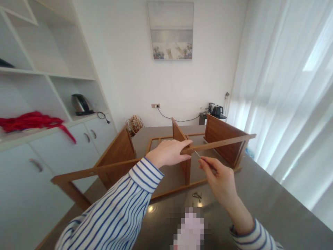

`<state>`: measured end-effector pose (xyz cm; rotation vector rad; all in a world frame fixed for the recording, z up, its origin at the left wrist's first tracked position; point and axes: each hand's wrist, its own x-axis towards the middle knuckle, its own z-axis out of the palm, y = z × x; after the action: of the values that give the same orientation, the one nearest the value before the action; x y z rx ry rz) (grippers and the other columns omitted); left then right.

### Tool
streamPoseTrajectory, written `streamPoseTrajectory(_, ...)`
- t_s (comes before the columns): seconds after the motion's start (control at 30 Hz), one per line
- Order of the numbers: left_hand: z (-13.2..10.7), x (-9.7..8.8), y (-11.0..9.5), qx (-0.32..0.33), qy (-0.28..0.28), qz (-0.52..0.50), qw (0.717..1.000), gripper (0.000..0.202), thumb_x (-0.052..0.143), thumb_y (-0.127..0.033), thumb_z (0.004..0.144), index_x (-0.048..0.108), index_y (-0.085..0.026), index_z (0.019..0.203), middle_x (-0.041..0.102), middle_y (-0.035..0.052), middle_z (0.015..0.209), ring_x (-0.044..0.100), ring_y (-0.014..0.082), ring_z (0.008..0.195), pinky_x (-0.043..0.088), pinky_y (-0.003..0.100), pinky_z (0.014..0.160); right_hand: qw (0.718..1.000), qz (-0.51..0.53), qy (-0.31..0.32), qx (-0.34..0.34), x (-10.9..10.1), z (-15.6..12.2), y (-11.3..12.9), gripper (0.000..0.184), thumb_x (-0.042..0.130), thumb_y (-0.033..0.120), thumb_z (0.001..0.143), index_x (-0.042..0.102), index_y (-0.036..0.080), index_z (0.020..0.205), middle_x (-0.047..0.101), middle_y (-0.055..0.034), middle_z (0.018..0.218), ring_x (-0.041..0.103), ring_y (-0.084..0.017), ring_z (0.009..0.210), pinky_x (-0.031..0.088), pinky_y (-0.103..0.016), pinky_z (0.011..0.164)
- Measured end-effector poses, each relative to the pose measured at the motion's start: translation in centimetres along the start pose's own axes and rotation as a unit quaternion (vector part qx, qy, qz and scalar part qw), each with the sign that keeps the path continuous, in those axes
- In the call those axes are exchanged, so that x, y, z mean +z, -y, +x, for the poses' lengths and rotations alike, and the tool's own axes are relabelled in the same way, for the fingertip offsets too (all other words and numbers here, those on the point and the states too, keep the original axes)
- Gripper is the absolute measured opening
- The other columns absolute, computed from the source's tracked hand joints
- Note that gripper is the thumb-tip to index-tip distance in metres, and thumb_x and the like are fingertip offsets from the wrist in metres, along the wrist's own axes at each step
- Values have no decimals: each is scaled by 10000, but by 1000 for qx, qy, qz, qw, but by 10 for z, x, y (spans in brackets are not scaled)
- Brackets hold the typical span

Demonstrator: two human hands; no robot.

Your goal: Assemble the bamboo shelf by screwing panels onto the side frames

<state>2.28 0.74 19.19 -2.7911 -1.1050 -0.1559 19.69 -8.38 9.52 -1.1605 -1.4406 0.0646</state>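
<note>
A wooden frame with upright panels stands on the grey table [273,194], its top rail [223,142] running across in front of me. My left hand [168,152] grips this rail above the middle panel [185,170], thumb and fingers on either side of it. Pinched in the fingers of my right hand [220,177] is a thin metal hex key [197,153]. Its far end meets the rail just right of my left fingertips; the exact contact is too small to see. Several loose screws [197,197] lie on the table below my hands.
Side panels stand at the left [114,158] and right [225,139] of the frame. A pixelated pink object [191,227] is at the table's near side. White cabinets [65,152] with a kettle [80,104] and red cloth [33,121] line the left; a curtain [283,86] hangs right.
</note>
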Motion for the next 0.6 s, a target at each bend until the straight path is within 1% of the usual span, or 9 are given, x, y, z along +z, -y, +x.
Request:
streamPoseTrajectory(0.17, 2, 7, 1, 4, 5, -2, 1000, 618, 339, -609, 925, 338, -294, 1457, 686, 130, 1175, 678, 292, 1021, 505, 361, 795, 998, -36, 1, -45, 6, 1, 1, 180, 549, 317, 921, 694, 218, 961, 761, -29, 831, 726, -167, 711, 574, -260, 656)
streamPoseTrajectory(0.37, 0, 8, -1, -6, 4, 13, 1000, 622, 314, -601, 933, 320, -298, 1475, 710, 146, 1105, 697, 314, 957, 511, 377, 735, 991, -78, -11, -108, 5, 3, 3, 162, 542, 279, 931, 681, 212, 982, 759, -33, 843, 722, -157, 707, 580, -246, 657)
streamPoseTrajectory(0.5, 0, 7, -2, -3, -3, 6, 1000, 611, 322, -586, 937, 336, -290, 1472, 714, 152, 1090, 700, 320, 931, 512, 389, 731, 975, -133, 6, -180, 3, 7, 7, 174, 499, 229, 955, 665, 200, 998, 756, -63, 897, 720, -157, 739, 584, -259, 688)
streamPoseTrajectory(0.6, 0, 7, -2, -2, -4, 2, 1000, 609, 326, -589, 936, 346, -290, 1465, 716, 152, 1080, 702, 319, 915, 512, 387, 725, 958, -175, 25, -224, 0, 10, 12, 176, 487, 199, 962, 653, 179, 1013, 750, -74, 901, 718, -166, 760, 585, -274, 701)
